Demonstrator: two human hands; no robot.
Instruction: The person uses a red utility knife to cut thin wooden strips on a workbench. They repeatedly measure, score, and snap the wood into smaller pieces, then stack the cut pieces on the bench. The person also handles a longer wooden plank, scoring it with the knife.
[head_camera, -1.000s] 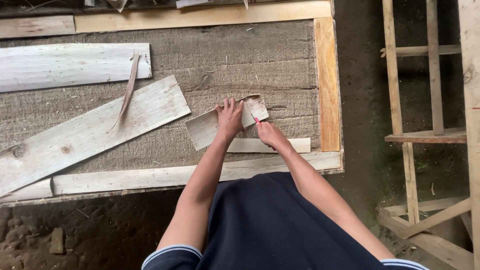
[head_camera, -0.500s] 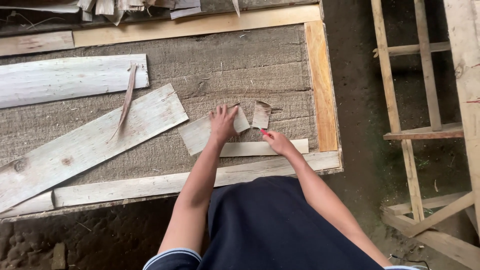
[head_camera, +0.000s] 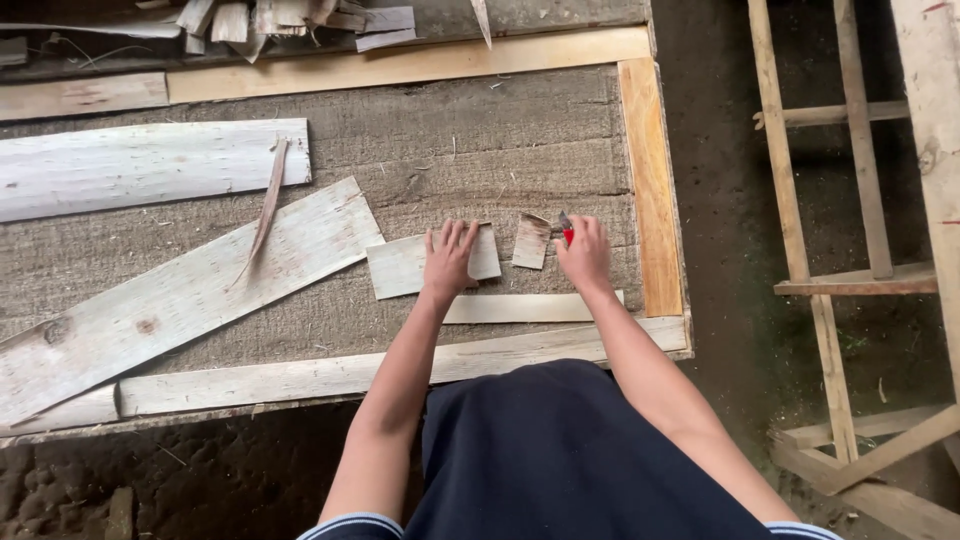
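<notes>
Veneer sheet (head_camera: 400, 268) lies under your flat, open left hand (head_camera: 449, 258); just right, your right hand (head_camera: 585, 252) grips a red-handled cutter (head_camera: 567, 232) beside the small offcut (head_camera: 531, 241).

Pale, thin, matt wood veneer with rough torn edges makes up the small sheet (head_camera: 420, 266), the cut-off scrap (head_camera: 530, 241) and the long plank-like sheets (head_camera: 190, 290), all lying on a coarse grey woven mat (head_camera: 500, 140) framed by smooth yellowish wooden boards (head_camera: 652, 180).
</notes>
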